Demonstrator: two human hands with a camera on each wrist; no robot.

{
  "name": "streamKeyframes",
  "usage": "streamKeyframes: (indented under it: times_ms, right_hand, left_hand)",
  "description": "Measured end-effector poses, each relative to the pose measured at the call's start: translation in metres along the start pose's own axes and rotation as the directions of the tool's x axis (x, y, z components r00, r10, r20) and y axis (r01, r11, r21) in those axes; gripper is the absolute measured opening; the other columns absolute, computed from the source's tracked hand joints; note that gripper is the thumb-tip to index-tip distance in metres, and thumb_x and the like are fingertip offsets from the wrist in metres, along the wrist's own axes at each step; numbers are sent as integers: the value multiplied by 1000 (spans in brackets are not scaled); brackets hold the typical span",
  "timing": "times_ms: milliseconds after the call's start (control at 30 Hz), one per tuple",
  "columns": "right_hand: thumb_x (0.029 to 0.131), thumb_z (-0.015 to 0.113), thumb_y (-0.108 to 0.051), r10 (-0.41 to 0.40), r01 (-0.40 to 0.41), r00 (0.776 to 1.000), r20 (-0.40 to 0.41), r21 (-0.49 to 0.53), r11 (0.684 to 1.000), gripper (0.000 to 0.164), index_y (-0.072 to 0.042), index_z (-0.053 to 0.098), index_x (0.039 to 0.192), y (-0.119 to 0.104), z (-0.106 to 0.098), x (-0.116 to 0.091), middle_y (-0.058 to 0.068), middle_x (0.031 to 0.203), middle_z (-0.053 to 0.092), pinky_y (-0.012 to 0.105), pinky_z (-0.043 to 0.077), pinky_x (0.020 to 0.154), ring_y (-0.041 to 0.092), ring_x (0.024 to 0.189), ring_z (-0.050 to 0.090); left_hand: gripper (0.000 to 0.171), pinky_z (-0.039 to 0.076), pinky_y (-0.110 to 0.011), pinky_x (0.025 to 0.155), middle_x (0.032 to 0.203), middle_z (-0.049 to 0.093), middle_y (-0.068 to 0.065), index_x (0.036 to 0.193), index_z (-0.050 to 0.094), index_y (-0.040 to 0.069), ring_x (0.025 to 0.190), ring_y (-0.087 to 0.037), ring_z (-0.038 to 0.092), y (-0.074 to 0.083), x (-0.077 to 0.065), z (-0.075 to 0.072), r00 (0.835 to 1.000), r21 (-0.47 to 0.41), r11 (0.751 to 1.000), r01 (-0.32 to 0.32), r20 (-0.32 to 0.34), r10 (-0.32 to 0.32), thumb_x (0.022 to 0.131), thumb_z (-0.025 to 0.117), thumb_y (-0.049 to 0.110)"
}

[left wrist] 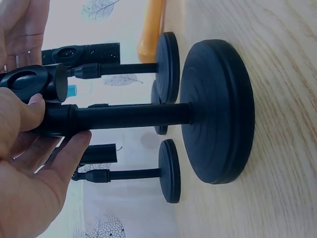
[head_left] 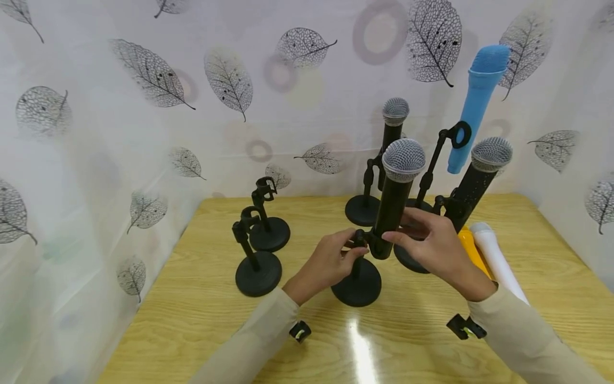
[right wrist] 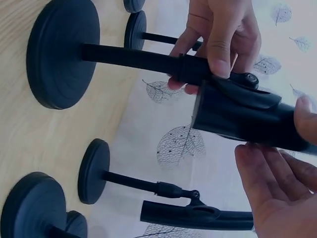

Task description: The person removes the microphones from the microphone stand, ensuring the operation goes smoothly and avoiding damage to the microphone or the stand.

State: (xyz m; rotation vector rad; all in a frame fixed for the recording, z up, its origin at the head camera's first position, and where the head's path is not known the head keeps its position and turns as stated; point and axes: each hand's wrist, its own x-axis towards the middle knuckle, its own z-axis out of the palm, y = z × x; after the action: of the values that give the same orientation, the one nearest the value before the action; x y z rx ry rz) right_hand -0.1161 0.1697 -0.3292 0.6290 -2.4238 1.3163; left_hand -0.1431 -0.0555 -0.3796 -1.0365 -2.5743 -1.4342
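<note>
A black microphone [head_left: 394, 205] with a silver mesh head sits tilted in the clip of a short black stand [head_left: 356, 285] at the middle of the wooden table. My left hand [head_left: 352, 250] grips the stand's post [left wrist: 129, 116] just under the clip [left wrist: 34, 82]. My right hand [head_left: 400, 232] holds the lower end of the microphone body [right wrist: 242, 114], thumb on one side and fingers on the other. The stand's round base [left wrist: 218, 111] rests flat on the table.
Two empty stands [head_left: 259, 272] [head_left: 269, 234] stand to the left. Behind are stands holding a black microphone [head_left: 395, 114], a blue one [head_left: 479, 101] and another black one [head_left: 479, 176]. A yellow [head_left: 472, 250] and a white microphone [head_left: 496, 261] lie at the right. Leaf-print curtains surround the table.
</note>
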Motion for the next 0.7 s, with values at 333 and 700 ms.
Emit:
streamKeyframes:
  times_ms: [333,700]
  right_hand:
    - [84,81,2,-100,101,994,-49,6,995,28,-7,75,111,5,8,-1,1,95,74,16,56,81,12,85,71]
    - [83,80,4,-173,169,983,-63,-64,984,27,-4,73,109,-2,8,2,1,92,71,12,54,76,13,78,70]
  left_hand:
    - [19,56,-17,82,109,69,-8,115,64,1,107,-18,69,2,0,0,1000,-2,1000,3,2,-3,101,64,13]
    - [17,56,-17,82,109,70,-8,113,64,3,106,-18,69,2,1,-1,1000,0,1000,10,16,-10,101,63,14]
